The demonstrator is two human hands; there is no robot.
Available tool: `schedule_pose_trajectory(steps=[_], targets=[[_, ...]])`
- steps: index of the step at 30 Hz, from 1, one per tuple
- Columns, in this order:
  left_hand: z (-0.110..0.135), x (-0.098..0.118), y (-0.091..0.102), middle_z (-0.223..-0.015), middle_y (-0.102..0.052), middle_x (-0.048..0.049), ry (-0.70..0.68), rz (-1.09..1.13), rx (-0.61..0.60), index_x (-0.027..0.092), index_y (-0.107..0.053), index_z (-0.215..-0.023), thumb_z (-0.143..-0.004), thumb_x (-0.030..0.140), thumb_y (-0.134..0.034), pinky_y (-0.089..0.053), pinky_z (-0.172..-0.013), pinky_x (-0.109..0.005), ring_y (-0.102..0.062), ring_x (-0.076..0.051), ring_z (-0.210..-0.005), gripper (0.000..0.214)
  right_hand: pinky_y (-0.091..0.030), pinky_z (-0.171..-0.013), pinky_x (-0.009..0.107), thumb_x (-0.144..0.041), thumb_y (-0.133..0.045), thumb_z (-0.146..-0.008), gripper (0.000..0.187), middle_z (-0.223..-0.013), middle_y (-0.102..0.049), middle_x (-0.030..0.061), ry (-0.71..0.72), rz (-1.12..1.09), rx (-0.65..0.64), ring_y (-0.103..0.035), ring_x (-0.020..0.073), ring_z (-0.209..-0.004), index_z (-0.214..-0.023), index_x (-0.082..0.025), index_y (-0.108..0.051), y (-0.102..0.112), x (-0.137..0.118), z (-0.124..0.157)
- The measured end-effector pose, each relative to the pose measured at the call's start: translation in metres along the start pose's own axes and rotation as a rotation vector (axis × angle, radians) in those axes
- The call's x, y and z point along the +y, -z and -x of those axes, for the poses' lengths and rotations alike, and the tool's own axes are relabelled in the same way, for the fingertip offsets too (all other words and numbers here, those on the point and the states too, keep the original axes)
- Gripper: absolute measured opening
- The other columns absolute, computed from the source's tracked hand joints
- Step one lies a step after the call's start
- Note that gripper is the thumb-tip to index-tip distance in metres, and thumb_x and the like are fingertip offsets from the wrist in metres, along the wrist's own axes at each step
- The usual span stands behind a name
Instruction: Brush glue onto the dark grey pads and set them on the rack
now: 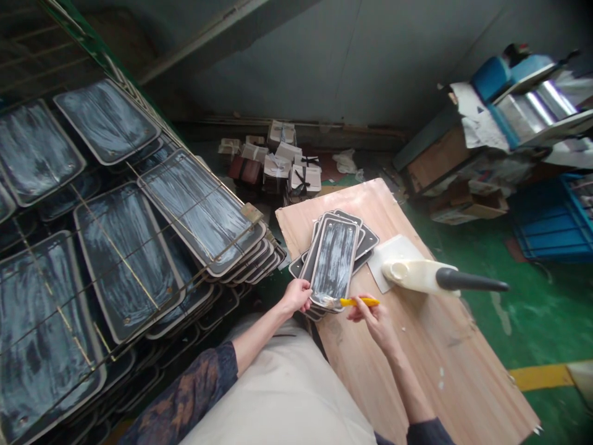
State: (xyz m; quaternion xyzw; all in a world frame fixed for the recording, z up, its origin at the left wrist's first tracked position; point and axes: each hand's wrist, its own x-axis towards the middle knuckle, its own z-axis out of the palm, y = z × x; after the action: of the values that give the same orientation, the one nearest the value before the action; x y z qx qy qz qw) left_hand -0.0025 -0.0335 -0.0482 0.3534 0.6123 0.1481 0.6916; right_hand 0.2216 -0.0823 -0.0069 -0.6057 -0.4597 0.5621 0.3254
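Observation:
A dark rectangular panel [336, 258] with rounded corners and a pale border lies tilted on top of a small stack of similar panels [369, 240]. Whitish streaks run along its face. My left hand [296, 296] pinches its near left corner. In my right hand [372, 320] is a brush [362, 302] with a yellow handle, its tip against the panel's near end. To the right, a cream plastic bottle [414, 275] with a long dark spout lies over a white sheet [376, 272].
The stack rests on a wooden board [445, 358]. At left, a wire rack [185, 238] bears many streaked panels [125, 259] in layers. Tied bundles [278, 162] sit on the floor by the wall. A machine with rollers [540, 105] and a blue crate [551, 222] stand at right.

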Motion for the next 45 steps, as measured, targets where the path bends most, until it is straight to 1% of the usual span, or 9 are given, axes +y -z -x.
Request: schedule_pose_trajectory(steps=[7, 12, 17, 23, 27, 30, 35, 41, 45], targets=[[-0.001, 0.001, 0.0, -0.04, -0.047, 0.0069, -0.006, -0.034, -0.004, 0.015, -0.048, -0.064, -0.083, 0.008, -0.05, -0.033, -0.035, -0.012, -0.042, -0.003, -0.03, 0.021, -0.055, -0.057, 0.031, -0.054, -0.055, -0.092, 0.04, -0.069, -0.066, 0.0059, 0.114, 0.052, 0.178, -0.065, 0.0218, -0.061, -0.101, -0.015, -0.056, 0.019, -0.001, 0.0], [-0.001, 0.002, 0.001, -0.038, -0.046, 0.007, -0.001, -0.049, -0.006, 0.015, -0.046, -0.062, -0.083, 0.008, -0.05, -0.032, -0.034, -0.012, -0.041, -0.004, -0.029, 0.023, -0.052, -0.047, 0.027, -0.053, -0.054, -0.092, 0.038, -0.063, -0.065, 0.0047, 0.053, -0.028, -0.033, -0.064, 0.0205, -0.054, -0.097, -0.016, -0.055, 0.01, -0.012, -0.007], [-0.002, 0.005, 0.0, -0.037, -0.045, 0.0075, 0.009, -0.057, -0.007, 0.015, -0.047, -0.064, -0.082, 0.011, -0.052, -0.032, -0.033, -0.012, -0.04, -0.004, -0.028, 0.019, -0.052, -0.045, 0.028, -0.055, -0.056, -0.089, 0.038, -0.062, -0.065, 0.0037, 0.117, -0.075, -0.051, -0.063, 0.0216, -0.051, -0.095, -0.018, -0.054, 0.008, -0.011, -0.061], [-0.005, 0.006, 0.0, -0.037, -0.046, 0.0067, 0.014, -0.061, -0.007, 0.015, -0.048, -0.065, -0.082, 0.012, -0.052, -0.032, -0.033, -0.012, -0.042, -0.005, -0.029, 0.018, -0.054, -0.05, 0.031, -0.058, -0.057, -0.087, 0.04, -0.067, -0.065, 0.0032, 0.305, -0.056, 0.183, -0.064, 0.0225, -0.055, -0.098, -0.02, -0.055, 0.014, -0.023, -0.145], [-0.006, 0.005, 0.001, -0.037, -0.046, 0.0061, 0.012, -0.051, -0.007, 0.015, -0.047, -0.064, -0.081, 0.011, -0.051, -0.032, -0.033, -0.011, -0.043, -0.005, -0.03, 0.019, -0.056, -0.062, 0.034, -0.06, -0.054, -0.087, 0.043, -0.073, -0.066, 0.0032, 0.392, -0.043, 0.328, -0.066, 0.0222, -0.065, -0.1, -0.019, -0.056, 0.011, -0.032, -0.177], [-0.005, 0.005, 0.001, -0.035, -0.046, 0.0061, 0.011, -0.034, -0.005, 0.016, -0.046, -0.062, -0.081, 0.009, -0.05, -0.032, -0.032, -0.012, -0.042, -0.005, -0.028, 0.02, -0.056, -0.065, 0.035, -0.059, -0.053, -0.088, 0.043, -0.077, -0.066, 0.0044, 0.43, -0.032, 0.377, -0.066, 0.0222, -0.069, -0.101, -0.019, -0.058, 0.001, -0.033, -0.181], [-0.004, 0.006, 0.0, -0.037, -0.048, 0.0055, 0.007, 0.003, -0.001, 0.016, -0.044, -0.061, -0.081, 0.005, -0.047, -0.031, -0.031, -0.013, -0.041, -0.006, -0.026, 0.023, -0.055, -0.056, 0.033, -0.062, -0.051, -0.088, 0.047, -0.073, -0.066, 0.0052, 0.449, -0.028, 0.335, -0.065, 0.022, -0.061, -0.101, -0.018, -0.061, -0.017, -0.028, -0.18], [-0.005, 0.0, -0.005, -0.039, -0.05, 0.0053, 0.023, 0.066, 0.012, 0.016, -0.047, -0.067, -0.084, 0.008, -0.044, -0.032, -0.031, -0.014, -0.042, -0.006, -0.027, 0.019, -0.055, -0.058, 0.034, -0.065, -0.041, -0.091, 0.053, -0.068, -0.064, 0.0046, 0.443, 0.016, 0.424, -0.063, 0.0216, -0.06, -0.1, -0.017, -0.061, -0.01, -0.026, -0.191], [-0.009, -0.006, -0.007, -0.039, -0.05, 0.0056, 0.031, 0.1, 0.018, 0.015, -0.049, -0.069, -0.084, 0.011, -0.046, -0.033, -0.032, -0.013, -0.042, -0.005, -0.027, 0.016, -0.054, -0.065, 0.034, -0.061, -0.039, -0.093, 0.05, -0.072, -0.065, 0.0049, 0.445, 0.09, 0.516, -0.064, 0.021, -0.066, -0.1, -0.017, -0.061, -0.007, -0.024, -0.182]])
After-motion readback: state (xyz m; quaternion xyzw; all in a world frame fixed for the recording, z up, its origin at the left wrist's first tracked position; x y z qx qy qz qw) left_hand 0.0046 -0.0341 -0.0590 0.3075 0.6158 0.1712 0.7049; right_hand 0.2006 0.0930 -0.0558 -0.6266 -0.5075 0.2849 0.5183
